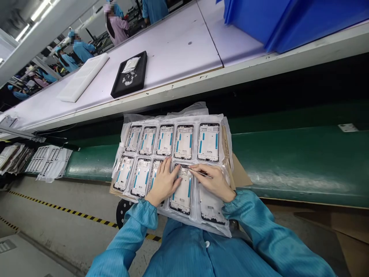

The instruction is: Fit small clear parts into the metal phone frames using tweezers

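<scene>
Head view: two bare hands over clear plastic wrapping (198, 110), blue smock sleeves (127, 234) reaching in from 6 o'clock.
Left hand (163, 182): open and flat, fingers spread, pressing down beside the work and gripping nothing.
Right hand (211, 184): half closed, thumb and fingers pinching slim steel tweezers (201, 174), held low and steady.
Tweezer tips: at the top edge of the black-rimmed phone frame (181, 196); exact contact too small to tell.
Phone frame: near row, fourth from left, among ten frames in two rows, directly under both hands.
Underneath: brown cardboard sheet (240, 171) at 3 o'clock.
Far bench: white padded worktop (173, 50) at 12 o'clock, black rectangular tray (141, 73) at 11 o'clock, blue plastic bin (253, 19) at 1 o'clock.
Nearby: co-worker in pink smock (117, 29) at 11 o'clock.
</scene>
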Demonstrator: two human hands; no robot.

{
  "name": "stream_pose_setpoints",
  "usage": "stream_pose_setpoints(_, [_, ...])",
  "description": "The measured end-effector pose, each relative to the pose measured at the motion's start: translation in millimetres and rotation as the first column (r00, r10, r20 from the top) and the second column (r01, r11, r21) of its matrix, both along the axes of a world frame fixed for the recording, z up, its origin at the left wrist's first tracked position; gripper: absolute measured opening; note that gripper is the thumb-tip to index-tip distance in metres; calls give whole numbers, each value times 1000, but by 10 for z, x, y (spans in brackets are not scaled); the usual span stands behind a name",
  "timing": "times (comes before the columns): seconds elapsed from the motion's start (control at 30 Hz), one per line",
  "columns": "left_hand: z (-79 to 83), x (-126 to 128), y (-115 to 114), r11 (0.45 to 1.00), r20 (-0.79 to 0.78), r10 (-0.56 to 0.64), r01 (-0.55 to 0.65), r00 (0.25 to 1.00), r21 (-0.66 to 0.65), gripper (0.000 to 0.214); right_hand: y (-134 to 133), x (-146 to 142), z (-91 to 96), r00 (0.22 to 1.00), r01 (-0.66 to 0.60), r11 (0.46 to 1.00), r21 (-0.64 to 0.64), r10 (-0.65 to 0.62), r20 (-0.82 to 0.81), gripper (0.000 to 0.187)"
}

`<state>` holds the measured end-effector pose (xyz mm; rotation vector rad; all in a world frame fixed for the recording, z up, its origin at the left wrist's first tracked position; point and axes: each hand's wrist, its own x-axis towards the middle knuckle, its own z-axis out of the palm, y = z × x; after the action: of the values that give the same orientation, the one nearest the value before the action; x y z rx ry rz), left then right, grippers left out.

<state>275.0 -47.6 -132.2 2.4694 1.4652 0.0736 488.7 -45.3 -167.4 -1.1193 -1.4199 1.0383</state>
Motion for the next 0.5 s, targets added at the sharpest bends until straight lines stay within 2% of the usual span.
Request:
stream_pose_setpoints(0.1, [12, 42, -1, 1000, -35, -1, 2, 999, 24, 45, 6, 4, 22, 999, -19, 998, -67, 16, -47, 29])
stream_pose_setpoints(0.3, [3, 159, 22, 993, -128, 51, -36, 990, 116, 38, 47, 16, 8, 978, 58, 953, -299, -114, -175, 42])
stream_pose_setpoints(0.4, [-40, 203, 24, 986, -132, 96, -76, 987, 149, 36, 107, 38, 4, 968, 46, 928, -369, -132, -211, 45])
stream_pose_setpoints(0.5, [-57, 234, 9, 987, -122, 112, -97, 986, 126, 37, 171, 113, 49, 959, 22, 914, -404, -134, -251, 45])
